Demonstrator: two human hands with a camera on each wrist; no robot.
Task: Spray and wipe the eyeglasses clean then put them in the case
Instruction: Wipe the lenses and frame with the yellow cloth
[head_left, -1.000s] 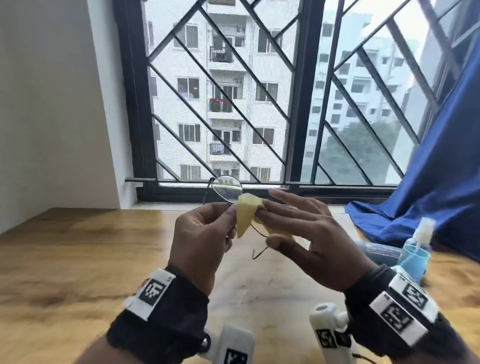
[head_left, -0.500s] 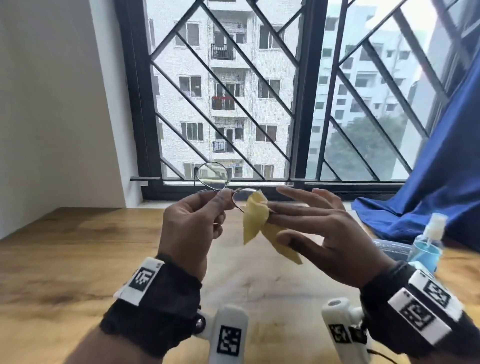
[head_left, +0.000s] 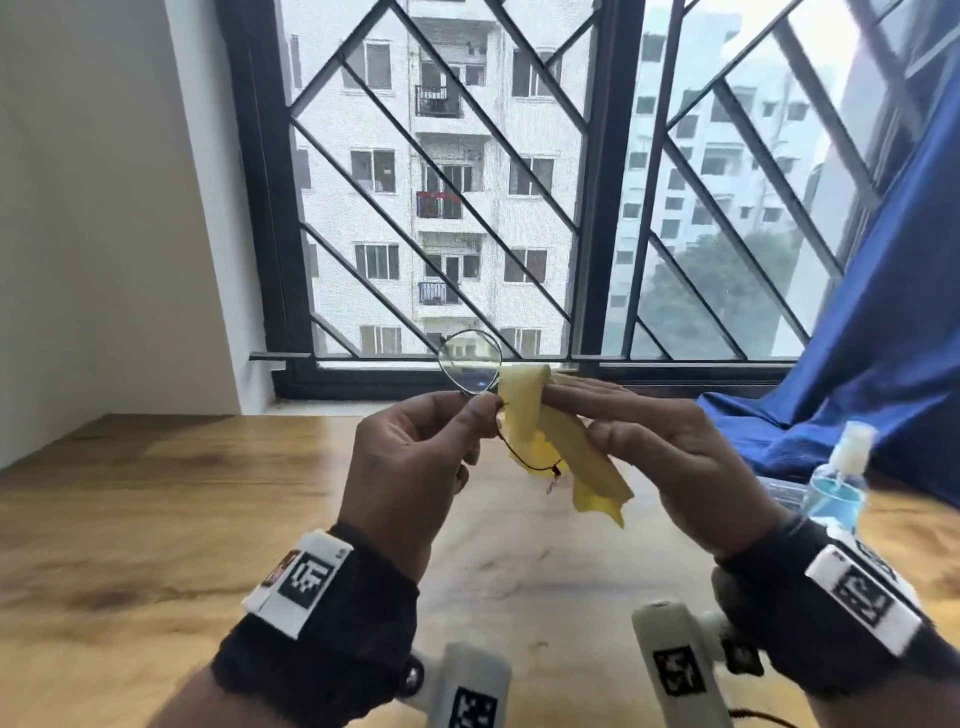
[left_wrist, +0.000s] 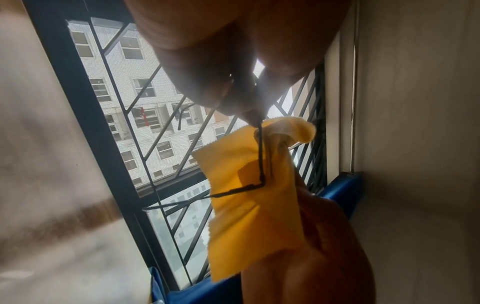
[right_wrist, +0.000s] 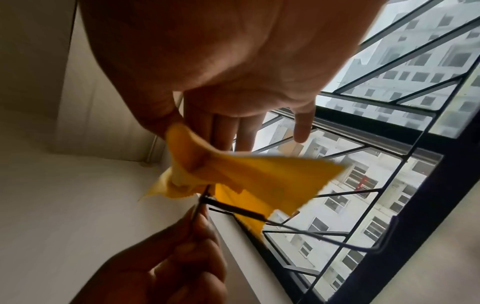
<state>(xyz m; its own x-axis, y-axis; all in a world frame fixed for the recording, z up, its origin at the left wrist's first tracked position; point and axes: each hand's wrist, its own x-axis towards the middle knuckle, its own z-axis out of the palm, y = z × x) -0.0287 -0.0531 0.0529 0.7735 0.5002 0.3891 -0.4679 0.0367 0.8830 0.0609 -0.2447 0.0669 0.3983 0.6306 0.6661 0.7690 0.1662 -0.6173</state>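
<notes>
Thin black wire-rimmed eyeglasses (head_left: 470, 364) are held up in front of the window. My left hand (head_left: 480, 408) pinches the frame near the bridge, just under the bare round lens. My right hand (head_left: 545, 400) holds a yellow cloth (head_left: 563, 447) folded over the other lens, fingers straight on top and thumb beneath. In the left wrist view the frame (left_wrist: 261, 156) runs down across the cloth (left_wrist: 246, 216). In the right wrist view the thumb presses the cloth (right_wrist: 259, 174) against the fingers, and a temple arm (right_wrist: 233, 209) sticks out below.
A blue spray bottle (head_left: 839, 483) with a white nozzle stands on the wooden table (head_left: 156, 519) at the right. A translucent object (head_left: 779, 491) lies just behind it. Blue curtain fabric (head_left: 857, 405) spills onto the table's far right corner. A barred window (head_left: 597, 208) is behind.
The right hand has brought the cloth over the second lens, which was bare half a second ago. Both hands sit slightly higher and closer together, and a temple arm now hangs below the cloth.
</notes>
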